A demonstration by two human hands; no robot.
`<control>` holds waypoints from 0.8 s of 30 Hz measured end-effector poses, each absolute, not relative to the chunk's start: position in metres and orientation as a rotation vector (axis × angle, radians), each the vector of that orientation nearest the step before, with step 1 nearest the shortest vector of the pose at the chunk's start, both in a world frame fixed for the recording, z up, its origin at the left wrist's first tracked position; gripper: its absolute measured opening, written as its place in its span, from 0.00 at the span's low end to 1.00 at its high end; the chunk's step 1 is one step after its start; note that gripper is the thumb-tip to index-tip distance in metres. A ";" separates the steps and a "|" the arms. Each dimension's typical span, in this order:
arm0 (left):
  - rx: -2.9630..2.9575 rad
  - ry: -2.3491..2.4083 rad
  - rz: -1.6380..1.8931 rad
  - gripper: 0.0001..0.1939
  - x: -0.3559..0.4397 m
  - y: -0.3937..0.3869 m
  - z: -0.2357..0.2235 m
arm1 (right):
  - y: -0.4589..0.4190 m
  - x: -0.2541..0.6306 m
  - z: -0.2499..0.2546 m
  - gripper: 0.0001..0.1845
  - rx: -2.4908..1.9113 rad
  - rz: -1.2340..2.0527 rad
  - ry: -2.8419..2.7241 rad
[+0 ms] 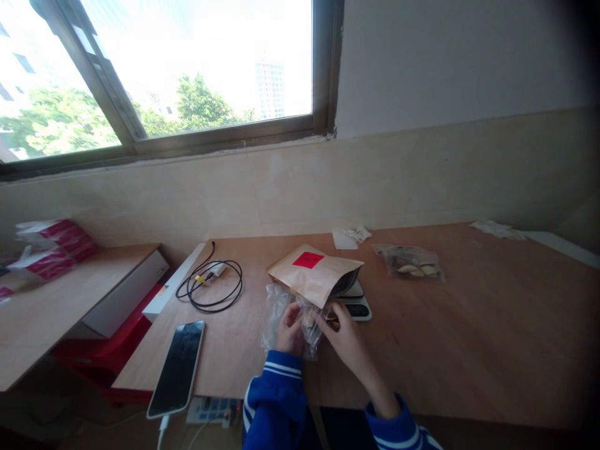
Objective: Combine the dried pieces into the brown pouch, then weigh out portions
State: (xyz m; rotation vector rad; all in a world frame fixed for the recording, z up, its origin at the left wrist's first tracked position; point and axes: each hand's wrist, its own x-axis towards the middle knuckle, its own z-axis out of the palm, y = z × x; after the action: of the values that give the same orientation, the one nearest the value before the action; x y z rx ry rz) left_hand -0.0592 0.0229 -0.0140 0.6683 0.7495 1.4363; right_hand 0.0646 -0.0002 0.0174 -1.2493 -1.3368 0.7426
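Note:
My left hand (289, 334) is closed on a crinkled clear plastic bag (276, 306) at the front of the table. Opposite it, my right hand (345, 331) pinches the same plastic, with small brownish pieces partly hidden near its fingers. Just beyond both hands lies a tan kraft paper bag (285, 269) with a red label, its open mouth turned to the right. Under that bag a small white scale (360, 311) with a dark display shows in part.
A zip bag of pale pieces (417, 269) lies to the right. Crumpled tissue (357, 234) rests by the wall. On the left are a coiled black cable (241, 284) and a phone (178, 369) overhanging the table edge, with a white cord plugged in. A red stool (107, 350) stands between the tables.

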 end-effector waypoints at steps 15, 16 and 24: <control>0.576 0.705 1.340 0.18 -0.064 0.027 -0.019 | -0.012 0.082 0.042 0.25 -1.240 1.308 -1.112; 0.561 0.702 1.339 0.19 -0.064 0.027 -0.018 | -0.013 0.082 0.044 0.24 -1.250 1.322 -1.124; 0.462 0.705 1.393 0.23 -0.068 0.031 -0.024 | -0.015 0.099 0.041 0.20 -1.241 1.218 -1.261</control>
State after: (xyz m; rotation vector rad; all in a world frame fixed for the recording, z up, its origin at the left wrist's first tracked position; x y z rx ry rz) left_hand -0.0677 0.0314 -0.0243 0.4622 0.7053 1.3935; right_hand 0.0989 -0.0155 0.0407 -1.2414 -1.2614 1.2180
